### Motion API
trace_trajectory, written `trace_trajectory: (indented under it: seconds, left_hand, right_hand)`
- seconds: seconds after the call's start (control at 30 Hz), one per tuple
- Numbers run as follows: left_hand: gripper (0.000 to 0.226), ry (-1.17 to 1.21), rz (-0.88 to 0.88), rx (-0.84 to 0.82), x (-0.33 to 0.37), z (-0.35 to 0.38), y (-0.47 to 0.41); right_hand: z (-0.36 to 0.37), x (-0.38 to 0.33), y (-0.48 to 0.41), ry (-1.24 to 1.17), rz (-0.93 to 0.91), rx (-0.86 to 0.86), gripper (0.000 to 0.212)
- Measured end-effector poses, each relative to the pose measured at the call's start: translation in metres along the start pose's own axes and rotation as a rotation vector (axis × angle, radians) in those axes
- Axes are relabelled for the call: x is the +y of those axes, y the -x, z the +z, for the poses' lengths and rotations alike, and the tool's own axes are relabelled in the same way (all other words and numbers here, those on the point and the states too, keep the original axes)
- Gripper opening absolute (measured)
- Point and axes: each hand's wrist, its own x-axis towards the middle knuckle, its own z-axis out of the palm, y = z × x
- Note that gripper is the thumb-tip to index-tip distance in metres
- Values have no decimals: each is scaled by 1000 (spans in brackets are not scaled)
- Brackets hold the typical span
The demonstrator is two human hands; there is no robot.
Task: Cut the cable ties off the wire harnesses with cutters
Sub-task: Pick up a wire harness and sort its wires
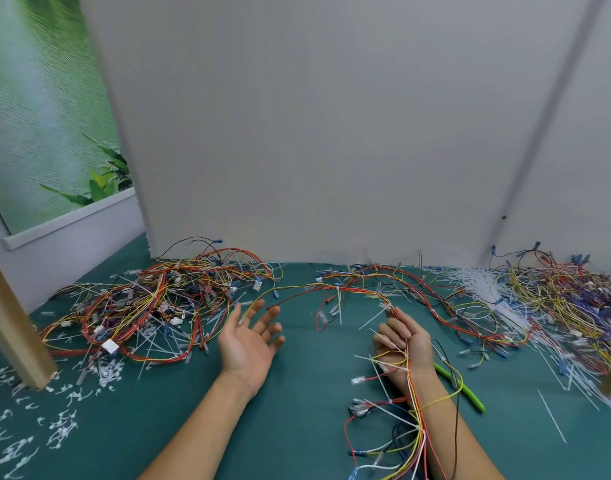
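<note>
Green mat (297,427) is covering the table, grey partition (314,133) standing behind, leafy poster (48,116) hanging left. Left hand (250,341) is lying palm-up, fingers relaxed. Right hand (402,344) is gripping a wire harness (418,431) (white cable ties (380,377) sticking out). Green cutters (470,396) are lying just beside the right forearm.

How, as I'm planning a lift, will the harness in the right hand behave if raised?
Probably floppy: the harness drapes across the right hand and trails down the forearm. Likely to snag: its far end runs in among the loose wires on the table. Seemingly light: thin wires.
</note>
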Motion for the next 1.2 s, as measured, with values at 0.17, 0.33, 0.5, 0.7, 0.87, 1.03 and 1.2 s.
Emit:
trace_trajectory:
  seconds: [0.17,0.33,0.5,0.7,0.87,1.03,1.2]
  left_hand:
    - [28,-89,105,-21,1,2,0]
    - [39,-206,184,-25,1,4,0]
    - [39,-245,263,1,1,5,0]
    - [40,-302,377,76,4,8,1]
    - [37,-279,420,93,7,12,4]
    - [21,-302,400,-2,5,16,8]
    - [14,-399,380,-42,0,19,9]
  right_hand:
    - [4,2,1,102,3,16,26]
    - [6,5,0,193,7,20,14]
    - [5,7,-1,313,-32,53,13]
    - [5,10,-5,561,-160,173,24]
    - [7,15,-6,795,-275,248,29]
    - [4,22,-6,961,-264,204,18]
    - [5,23,-1,1008,-257,156,19]
